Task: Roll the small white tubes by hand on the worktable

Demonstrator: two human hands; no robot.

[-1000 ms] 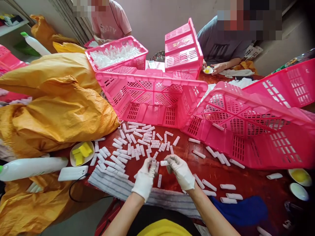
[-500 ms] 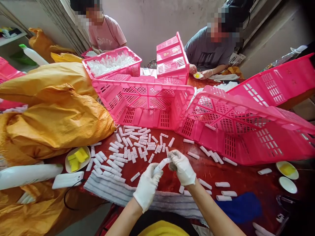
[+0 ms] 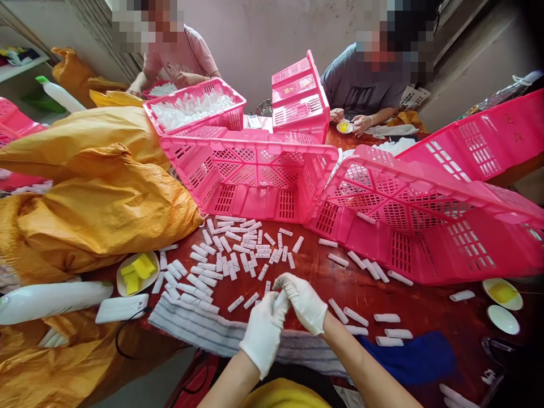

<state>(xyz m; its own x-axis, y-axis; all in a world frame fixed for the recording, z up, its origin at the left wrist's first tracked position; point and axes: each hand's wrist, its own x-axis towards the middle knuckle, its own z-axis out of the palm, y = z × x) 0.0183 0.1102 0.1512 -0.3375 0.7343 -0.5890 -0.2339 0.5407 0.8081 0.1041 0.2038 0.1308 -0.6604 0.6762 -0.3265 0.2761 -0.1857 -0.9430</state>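
My left hand (image 3: 263,331), in a white glove, is closed around a small white tube (image 3: 281,300) above the near edge of the table. From the right, the curled gloved fingers of my right hand (image 3: 305,305) close over the tube's upper end and hide part of it. Many similar white tubes, several with small dark print, lie in a loose spread (image 3: 238,249) beyond and left of my hands. A few more tubes (image 3: 356,316) lie just right of my right wrist.
Pink crates (image 3: 266,205) line the table's far side. Yellow sacks (image 3: 97,209) bulge at left beside a dish of yellow sponges (image 3: 136,273). A striped towel (image 3: 191,326) lies in front, a blue cloth (image 3: 410,357) at right. Two people (image 3: 361,85) sit opposite.
Both hands have drawn together and slightly nearer to me, the right one covering more of the tube. More printed tubes show just left of my hands. The person at right has lowered a small dish.
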